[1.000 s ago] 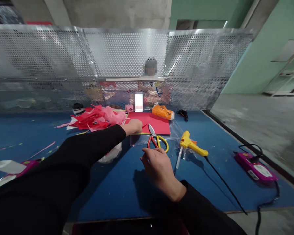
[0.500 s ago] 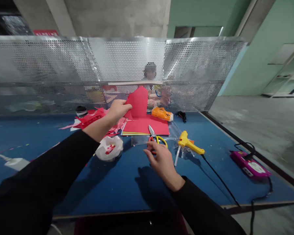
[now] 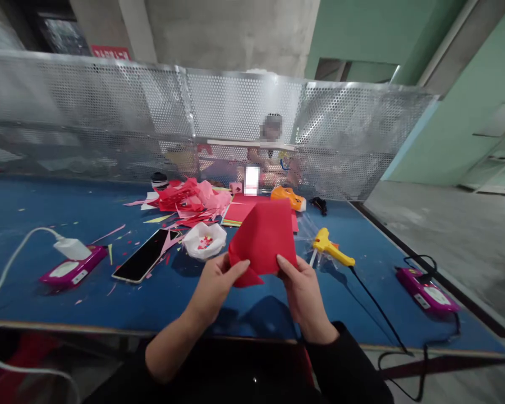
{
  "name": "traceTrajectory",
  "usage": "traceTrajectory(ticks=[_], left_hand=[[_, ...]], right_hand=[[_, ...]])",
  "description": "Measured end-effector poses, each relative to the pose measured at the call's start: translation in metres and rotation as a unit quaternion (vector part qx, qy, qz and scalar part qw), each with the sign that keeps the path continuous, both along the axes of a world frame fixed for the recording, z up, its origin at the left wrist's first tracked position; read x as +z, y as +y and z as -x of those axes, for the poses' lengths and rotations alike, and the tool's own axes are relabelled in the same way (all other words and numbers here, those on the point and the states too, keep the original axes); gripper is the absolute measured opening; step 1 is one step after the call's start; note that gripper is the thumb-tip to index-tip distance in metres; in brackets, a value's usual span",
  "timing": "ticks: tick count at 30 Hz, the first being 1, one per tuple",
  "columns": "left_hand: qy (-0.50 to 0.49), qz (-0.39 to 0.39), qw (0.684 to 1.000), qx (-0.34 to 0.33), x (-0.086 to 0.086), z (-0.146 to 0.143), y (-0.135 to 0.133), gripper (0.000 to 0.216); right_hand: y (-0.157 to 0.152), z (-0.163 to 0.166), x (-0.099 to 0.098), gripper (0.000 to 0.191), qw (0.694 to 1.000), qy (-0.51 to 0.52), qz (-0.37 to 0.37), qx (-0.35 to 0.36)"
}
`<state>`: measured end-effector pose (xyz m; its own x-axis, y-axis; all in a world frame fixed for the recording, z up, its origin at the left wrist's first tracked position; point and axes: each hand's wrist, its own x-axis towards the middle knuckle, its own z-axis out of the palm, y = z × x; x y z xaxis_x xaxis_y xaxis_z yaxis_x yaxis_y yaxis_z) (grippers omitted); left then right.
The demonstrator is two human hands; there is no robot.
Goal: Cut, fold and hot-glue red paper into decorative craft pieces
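Note:
A sheet of red paper [image 3: 267,233] is held up in front of me, curled over at its lower left corner. My left hand [image 3: 216,283] is closed on that curled corner, thumb on top. At the lower right edge, my right hand [image 3: 301,286] pinches the same sheet between thumb and fingers. Behind it lies a stack of coloured paper [image 3: 238,213] with red on top, partly covered by the held sheet. The scissors are out of sight. Left of the sheet stands a white bowl [image 3: 193,247] lined with plastic, with small red and pink pieces inside.
Red and pink paper scraps [image 3: 185,196] lie heaped behind the bowl. A phone [image 3: 145,255] and a purple power strip [image 3: 73,269] are at the left. To the right are a yellow glue gun [image 3: 332,248], an orange pack [image 3: 288,197] and another purple power strip [image 3: 429,292]. A perforated metal screen [image 3: 235,106] stands behind; a person sits beyond.
The red sheet has come off the stack, toward me. My right hand has moved up to the sheet and taken its right side. The view has shifted, showing the phone and left power strip.

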<state>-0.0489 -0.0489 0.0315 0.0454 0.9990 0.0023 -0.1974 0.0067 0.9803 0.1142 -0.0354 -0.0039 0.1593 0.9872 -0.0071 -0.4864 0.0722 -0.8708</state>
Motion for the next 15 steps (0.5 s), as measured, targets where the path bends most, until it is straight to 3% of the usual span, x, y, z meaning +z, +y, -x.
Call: traceTrajectory(ticks=[7, 15], left_hand=[[-0.008, 0.019, 1.0, -0.024, -0.021, 0.02, -0.01, 0.049], [-0.069, 0.073, 0.994, 0.047, -0.034, 0.015, 0.005, 0.048]], right_hand=[[-0.008, -0.007, -0.006, 0.033, 0.996, -0.077, 0.025, -0.023], [-0.005, -0.004, -0.012, 0.035, 0.993, -0.112, 0.021, -0.012]])
